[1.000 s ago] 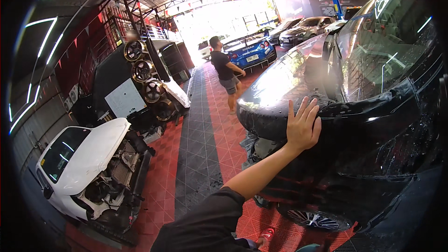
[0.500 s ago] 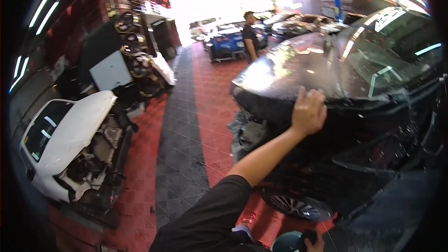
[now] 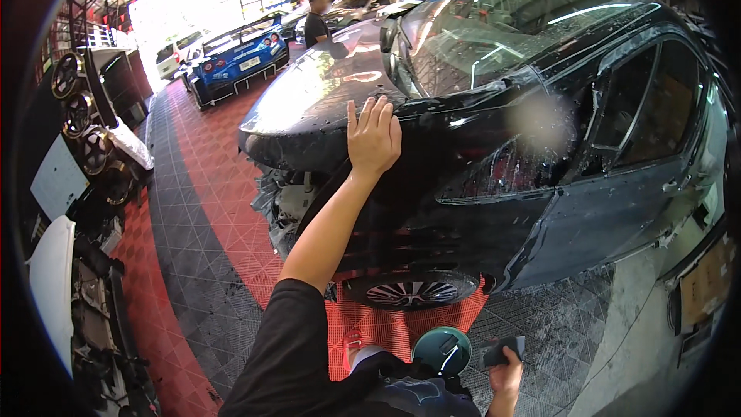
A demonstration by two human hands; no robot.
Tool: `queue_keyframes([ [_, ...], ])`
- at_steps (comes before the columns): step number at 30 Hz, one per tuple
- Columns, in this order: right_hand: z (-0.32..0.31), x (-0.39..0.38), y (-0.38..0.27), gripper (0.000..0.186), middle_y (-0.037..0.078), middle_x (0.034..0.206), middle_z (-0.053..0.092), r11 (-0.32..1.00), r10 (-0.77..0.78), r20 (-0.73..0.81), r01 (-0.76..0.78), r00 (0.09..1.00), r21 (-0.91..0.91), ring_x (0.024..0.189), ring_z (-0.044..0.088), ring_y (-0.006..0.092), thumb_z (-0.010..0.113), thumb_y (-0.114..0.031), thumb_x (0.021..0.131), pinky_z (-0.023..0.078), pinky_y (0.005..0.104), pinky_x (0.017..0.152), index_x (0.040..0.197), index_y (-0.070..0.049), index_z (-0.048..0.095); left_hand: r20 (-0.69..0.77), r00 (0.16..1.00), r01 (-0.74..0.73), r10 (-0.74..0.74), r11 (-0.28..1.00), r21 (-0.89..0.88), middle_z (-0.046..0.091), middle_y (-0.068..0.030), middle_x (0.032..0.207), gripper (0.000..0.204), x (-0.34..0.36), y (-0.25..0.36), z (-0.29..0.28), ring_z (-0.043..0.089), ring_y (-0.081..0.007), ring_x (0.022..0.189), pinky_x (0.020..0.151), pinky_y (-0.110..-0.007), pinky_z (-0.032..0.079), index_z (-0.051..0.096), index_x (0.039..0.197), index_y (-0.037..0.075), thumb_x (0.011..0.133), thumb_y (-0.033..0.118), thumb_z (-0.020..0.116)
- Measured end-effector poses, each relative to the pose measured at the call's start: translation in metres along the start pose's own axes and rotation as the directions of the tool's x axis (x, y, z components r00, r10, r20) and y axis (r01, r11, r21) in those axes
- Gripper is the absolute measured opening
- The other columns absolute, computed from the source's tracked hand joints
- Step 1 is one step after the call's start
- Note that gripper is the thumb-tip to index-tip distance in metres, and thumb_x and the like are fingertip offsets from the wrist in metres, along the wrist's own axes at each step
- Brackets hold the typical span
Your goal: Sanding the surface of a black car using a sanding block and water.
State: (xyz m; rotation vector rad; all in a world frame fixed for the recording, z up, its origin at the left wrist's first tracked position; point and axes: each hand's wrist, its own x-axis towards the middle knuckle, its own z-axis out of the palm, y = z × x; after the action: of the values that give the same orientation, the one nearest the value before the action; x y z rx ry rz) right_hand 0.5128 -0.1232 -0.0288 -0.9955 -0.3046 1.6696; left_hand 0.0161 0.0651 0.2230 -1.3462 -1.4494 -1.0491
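A black car fills the middle and right, its paint wet with droplets and its front bumper off. My left hand lies with straight fingers on the rear side edge of its hood, close to the windshield base. Down by my body, my right hand grips a dark rectangular block; its exact kind is unclear. Just left of that hand stands a green bucket with something dark inside. The car's front wheel is beyond the bucket.
Red and dark grey floor tiles run past the car's nose. At left are a white car part and several stacked wheels. A blue car and a standing person are farther back. Cardboard sits far right.
My view has swung to the right, bringing in the car's side and the whole bucket. My right hand has moved from over the bucket to its right, holding the block. My left hand stays at the hood edge.
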Motion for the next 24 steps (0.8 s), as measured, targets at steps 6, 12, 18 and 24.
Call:
queue_keyframes([
  [6, 0.012, -0.017, -0.004, 0.052, 0.028, 0.137, 0.054, 0.952, 0.236, 0.068, -0.245, 0.969, 0.183, 0.124, 0.058, 0.049, 0.034, -0.039, 0.109, 0.048, 0.0768, 0.097, 0.145, -0.003, 0.041, -0.039, 0.998, 0.05, -0.05, 0.999, 0.012, 0.064, -0.0154, 0.136, 0.032, -0.001, 0.002, -0.002, 0.054, -0.0362, 0.134, 0.123, -0.058, 0.024, 0.065, 0.123, 0.002, 0.101, 0.021, 0.053],
  [12, 0.013, -0.011, 0.009, 0.053, 0.029, 0.137, 0.055, 0.955, 0.243, 0.341, -0.286, 0.908, 0.081, 0.125, 0.055, 0.0561, 0.039, -0.052, 0.108, 0.057, 0.0705, 0.088, 0.144, -0.014, 0.047, -0.042, 0.998, 0.046, -0.048, 0.998, -0.048, 0.063, -0.0162, 0.137, 0.035, -0.002, 0.002, -0.004, 0.054, -0.0367, 0.135, 0.122, -0.058, 0.025, 0.065, 0.124, 0.001, 0.1, 0.023, 0.054],
  [18, 0.041, -0.013, 0.039, 0.044, 0.027, 0.135, 0.06, 0.951, 0.203, 0.261, -0.254, 0.944, 0.179, 0.126, 0.059, 0.0472, 0.052, -0.028, 0.101, 0.059, 0.0592, 0.096, 0.134, 0.001, 0.054, -0.037, 0.998, 0.041, -0.043, 0.998, -0.046, 0.063, -0.0156, 0.139, 0.038, -0.005, -0.001, -0.008, 0.053, -0.0354, 0.136, 0.123, -0.058, 0.025, 0.064, 0.128, 0.001, 0.099, 0.023, 0.054],
  [24, 0.057, -0.017, 0.087, 0.021, 0.018, 0.115, 0.071, 0.929, 0.231, 0.026, -0.229, 0.973, 0.292, 0.114, 0.067, 0.037, 0.054, -0.003, 0.095, 0.051, 0.0622, 0.106, 0.113, 0.001, 0.063, -0.028, 0.999, 0.032, -0.036, 0.992, -0.125, 0.063, -0.0152, 0.14, 0.039, -0.002, 0.0, -0.008, 0.053, -0.0346, 0.136, 0.123, -0.057, 0.025, 0.065, 0.128, 0.0, 0.097, 0.023, 0.055],
])
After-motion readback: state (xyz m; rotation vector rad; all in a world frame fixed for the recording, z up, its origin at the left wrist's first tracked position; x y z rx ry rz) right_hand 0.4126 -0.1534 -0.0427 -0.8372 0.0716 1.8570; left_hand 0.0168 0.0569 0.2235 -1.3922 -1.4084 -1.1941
